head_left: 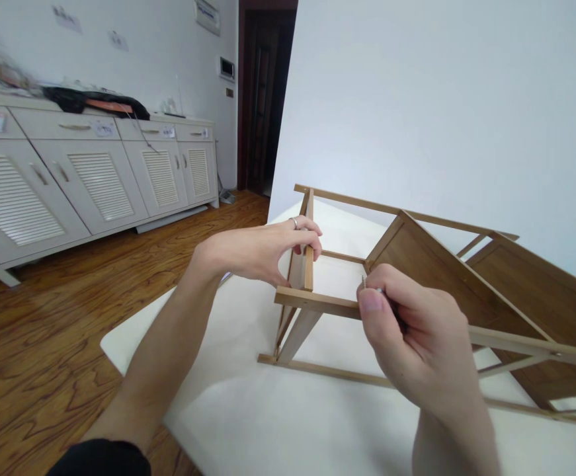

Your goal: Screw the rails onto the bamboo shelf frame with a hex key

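A wooden shelf frame (337, 303) with slanted brown panels (416, 264) lies on its side on the white tabletop. At its left end, my left hand (288, 248) grips a short wooden crosspiece (309, 268), fingers over the far side and thumb below. A ring is on one finger. My right hand (416, 330) is closed in front of the near rail, with a small metal screw (364, 281) poking out between thumb and forefinger. Something dark sits deeper in that fist, mostly hidden, and I cannot make it out. Part of the rail is covered by this hand.
Wooden rails and panels stretch to the right edge of the view. The white table (208, 396) has a rounded corner at the left, above a wood floor (69, 291). White cabinets (94, 172) line the left wall, with a dark door (262, 99) beyond. A white board (441, 99) stands behind.
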`<act>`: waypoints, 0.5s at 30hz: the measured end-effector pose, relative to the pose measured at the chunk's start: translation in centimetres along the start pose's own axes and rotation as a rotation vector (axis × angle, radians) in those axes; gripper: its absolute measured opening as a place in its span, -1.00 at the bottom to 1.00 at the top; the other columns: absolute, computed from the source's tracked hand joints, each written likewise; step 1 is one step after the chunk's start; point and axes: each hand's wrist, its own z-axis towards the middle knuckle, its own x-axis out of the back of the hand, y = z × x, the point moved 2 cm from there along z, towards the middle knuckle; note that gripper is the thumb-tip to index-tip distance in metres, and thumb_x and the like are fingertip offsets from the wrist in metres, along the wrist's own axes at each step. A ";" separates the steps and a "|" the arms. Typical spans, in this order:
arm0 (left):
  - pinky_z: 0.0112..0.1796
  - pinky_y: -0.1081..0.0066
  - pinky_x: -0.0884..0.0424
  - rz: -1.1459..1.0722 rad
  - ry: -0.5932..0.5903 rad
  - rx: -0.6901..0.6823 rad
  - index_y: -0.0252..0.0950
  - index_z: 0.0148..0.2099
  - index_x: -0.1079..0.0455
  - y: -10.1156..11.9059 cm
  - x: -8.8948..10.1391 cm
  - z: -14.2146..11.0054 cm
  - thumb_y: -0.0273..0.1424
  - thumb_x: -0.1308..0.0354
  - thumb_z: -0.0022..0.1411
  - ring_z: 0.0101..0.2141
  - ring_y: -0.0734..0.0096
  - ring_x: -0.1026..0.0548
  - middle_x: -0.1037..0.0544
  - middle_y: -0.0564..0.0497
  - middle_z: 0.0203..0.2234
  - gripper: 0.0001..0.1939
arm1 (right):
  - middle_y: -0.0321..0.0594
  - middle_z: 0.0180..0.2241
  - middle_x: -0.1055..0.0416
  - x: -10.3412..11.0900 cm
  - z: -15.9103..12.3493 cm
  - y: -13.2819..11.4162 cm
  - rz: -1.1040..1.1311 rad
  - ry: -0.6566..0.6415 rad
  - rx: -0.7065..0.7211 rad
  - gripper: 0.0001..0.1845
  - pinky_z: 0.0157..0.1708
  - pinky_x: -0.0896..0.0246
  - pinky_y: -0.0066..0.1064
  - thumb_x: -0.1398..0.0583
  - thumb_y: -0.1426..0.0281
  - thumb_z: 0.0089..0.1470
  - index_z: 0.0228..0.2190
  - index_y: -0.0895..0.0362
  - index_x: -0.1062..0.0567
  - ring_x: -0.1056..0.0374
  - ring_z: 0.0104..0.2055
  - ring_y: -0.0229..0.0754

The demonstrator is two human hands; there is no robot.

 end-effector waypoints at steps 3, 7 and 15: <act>0.10 0.29 -0.38 -0.010 0.008 0.005 -0.16 -0.04 -0.38 0.0 0.1 0.0 -0.60 -0.33 -0.06 0.10 0.22 -0.42 -0.28 -0.01 0.24 -0.49 | -0.53 -0.62 -0.03 -0.1 -0.1 0.3 0.006 0.013 0.018 -0.72 -0.63 0.09 -0.61 -0.09 0.52 0.29 -0.47 0.06 -0.23 0.04 -0.64 -0.45; 0.14 0.27 -0.36 -0.013 0.019 0.002 -0.17 -0.07 -0.38 0.1 0.1 0.1 -0.60 -0.35 -0.07 0.14 0.18 -0.39 -0.30 -0.02 0.23 -0.51 | -0.52 -0.62 -0.04 -0.2 -0.4 0.6 0.016 0.028 0.024 -0.71 -0.63 0.10 -0.61 -0.10 0.51 0.30 -0.47 0.06 -0.23 0.05 -0.64 -0.45; 0.18 0.22 -0.34 0.002 0.019 -0.019 -0.16 -0.05 -0.37 -0.1 0.1 0.1 -0.56 -0.39 -0.05 0.16 0.15 -0.38 -0.29 -0.03 0.22 -0.50 | -0.50 -0.63 -0.08 -0.3 -0.4 0.6 0.017 0.042 0.016 -0.71 -0.63 0.10 -0.60 -0.12 0.50 0.30 -0.47 0.06 -0.25 0.03 -0.64 -0.44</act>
